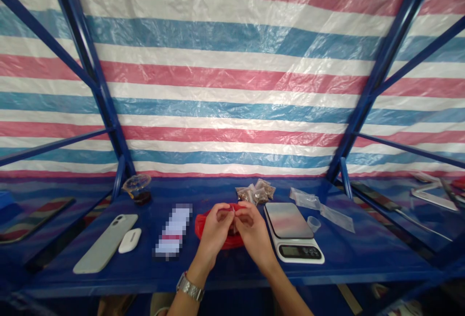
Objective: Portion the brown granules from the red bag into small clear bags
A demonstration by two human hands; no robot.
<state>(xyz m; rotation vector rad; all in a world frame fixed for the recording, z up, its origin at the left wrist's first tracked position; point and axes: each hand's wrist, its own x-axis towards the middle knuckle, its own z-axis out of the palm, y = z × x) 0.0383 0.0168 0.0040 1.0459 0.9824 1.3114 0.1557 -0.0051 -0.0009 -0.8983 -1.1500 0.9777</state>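
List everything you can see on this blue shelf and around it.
striped tarpaulin: one, pink, white and blue, behind shelf
steel shelf: one, blue, under everything
phone: one, pale grey, left
earbud case: one, white, beside phone
pixelated item: one, whitish, left of hands
red container: one, red, under hands
small bags: several, brown contents, behind hands
kitchen scale: one, white and silver, right of hands
plastic cup: one, clear, dark liquid, back left
measuring cup: one, clear, beside scale
plastic bags: two, clear, back right
wristwatch: one, silver, left wrist
hands: two, bare, together above red container
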